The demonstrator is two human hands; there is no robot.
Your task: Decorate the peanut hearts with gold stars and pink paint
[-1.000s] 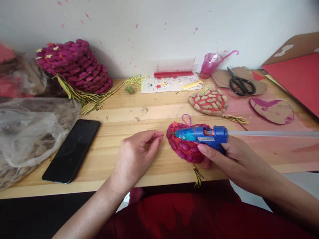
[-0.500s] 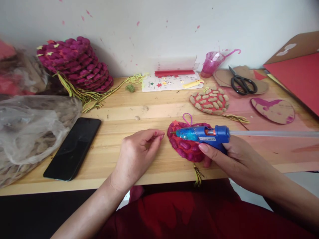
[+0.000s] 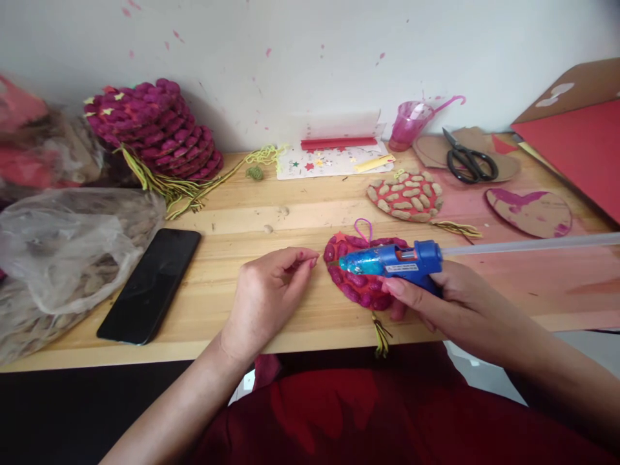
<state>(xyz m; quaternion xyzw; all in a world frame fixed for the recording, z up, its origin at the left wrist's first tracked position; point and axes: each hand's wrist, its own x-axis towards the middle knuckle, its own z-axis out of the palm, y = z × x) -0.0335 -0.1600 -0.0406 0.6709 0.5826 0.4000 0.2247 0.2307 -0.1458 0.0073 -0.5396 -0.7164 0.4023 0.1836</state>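
My right hand (image 3: 436,300) is wrapped round a blue hot glue gun (image 3: 411,261) with a clear glue stick (image 3: 533,245) out of its back. The gun's nozzle points left, over a heart-shaped piece covered in magenta-painted peanuts (image 3: 351,294). That piece lies on the table, with a red star (image 3: 340,237), a purple loop (image 3: 364,229) at its top and a yellow-and-dark yarn tassel (image 3: 382,336) below. My left hand (image 3: 271,294) is closed in a pinch just left of the nozzle tip; whatever sits between the fingertips is too small to name.
A black phone (image 3: 150,284) and a bag of peanuts (image 3: 87,252) lie left. Stacked magenta hearts (image 3: 159,129) stand behind. Further back are star stickers (image 3: 314,165), a pink cup (image 3: 409,126), scissors (image 3: 469,161), an unpainted peanut heart (image 3: 407,197) and a cardboard heart (image 3: 530,213).
The nozzle has dipped slightly and the glue stick's far end has tilted up. My left hand keeps its pinch in nearly the same place. The view has shifted a little.
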